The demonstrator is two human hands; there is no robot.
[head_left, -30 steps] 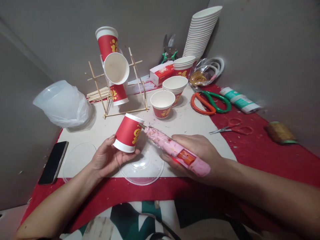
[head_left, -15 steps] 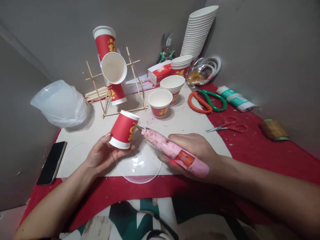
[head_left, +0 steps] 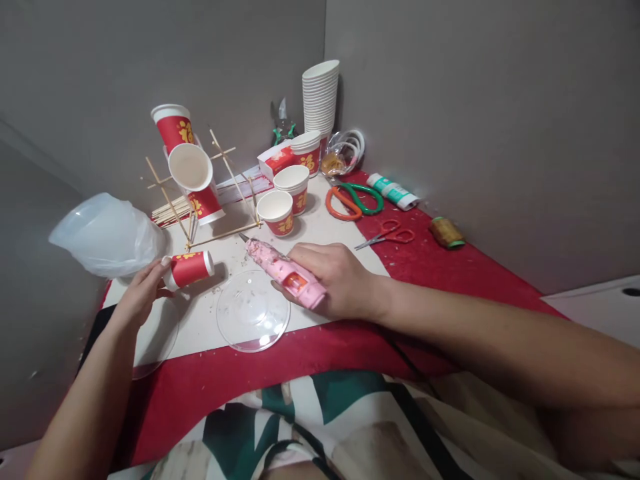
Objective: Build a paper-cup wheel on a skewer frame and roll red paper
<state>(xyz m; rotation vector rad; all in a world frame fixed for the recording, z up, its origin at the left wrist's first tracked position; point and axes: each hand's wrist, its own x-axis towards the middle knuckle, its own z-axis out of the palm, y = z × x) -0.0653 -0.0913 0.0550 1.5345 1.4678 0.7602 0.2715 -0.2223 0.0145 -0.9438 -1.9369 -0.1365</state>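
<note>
My left hand (head_left: 139, 297) grips a red and white paper cup (head_left: 193, 269) by its end, tipped on its side above the white board (head_left: 200, 333). A pink hot glue gun (head_left: 267, 261) is wrapped in my right hand (head_left: 343, 277), its nozzle pointing up and left, apart from the cup. Behind them stands a frame of thin wooden sticks (head_left: 225, 233). Red paper cups joined in a cluster (head_left: 191, 167) hang in that frame, one showing its open mouth. Two clear plastic discs lie in front, one (head_left: 253, 310) between my hands and another (head_left: 156, 337) partly under my left forearm.
Stacked paper cups (head_left: 291, 187) and one tall stack (head_left: 321, 97) stand toward the back. At right lie large scissors (head_left: 357, 200), small scissors (head_left: 393, 232) and a thread spool (head_left: 447, 233). A plastic-bagged container (head_left: 107, 233) sits at left; a dark phone (head_left: 95, 333) is mostly hidden.
My left hand has carried the cup left, away from the glue gun's nozzle, and tipped it onto its side. My right hand still holds the glue gun. The view has shifted.
</note>
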